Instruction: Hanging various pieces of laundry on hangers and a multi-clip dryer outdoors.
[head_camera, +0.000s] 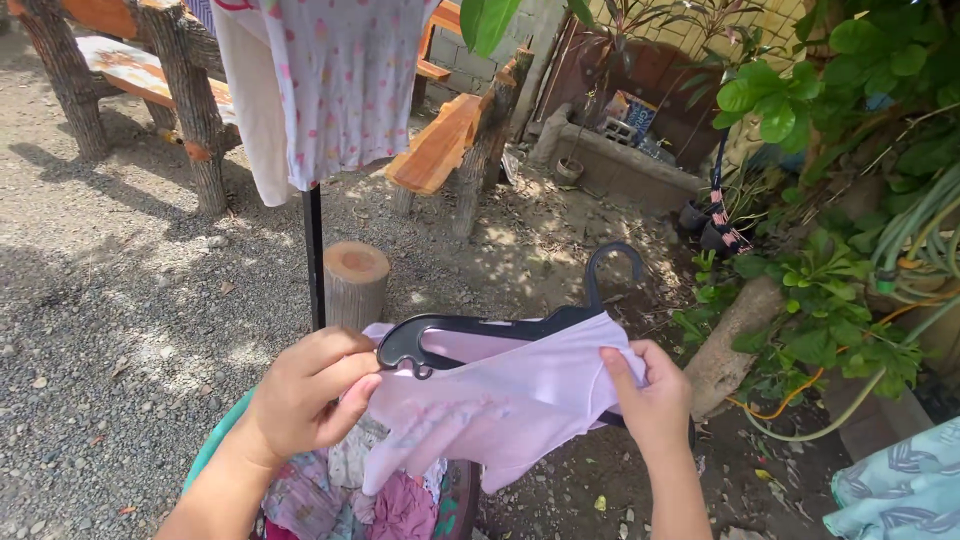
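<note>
A pale pink garment (500, 400) hangs partly over a black plastic hanger (470, 330) whose hook (615, 265) points up to the right. My left hand (305, 390) pinches the garment's left edge by the hanger's left end. The garment's right edge, at the hanger's right shoulder, is gripped by my right hand (655, 400). Below them sits a basket (225, 430) with a green rim, filled with crumpled coloured clothes (340, 495).
A white garment with pink dots (340, 90) hangs on a black pole (314, 260). A log stump (355, 280) stands behind it. Rustic wooden benches (440, 145) lie farther back on gravel. Leafy plants (830, 290) and green hoses (915, 235) crowd the right.
</note>
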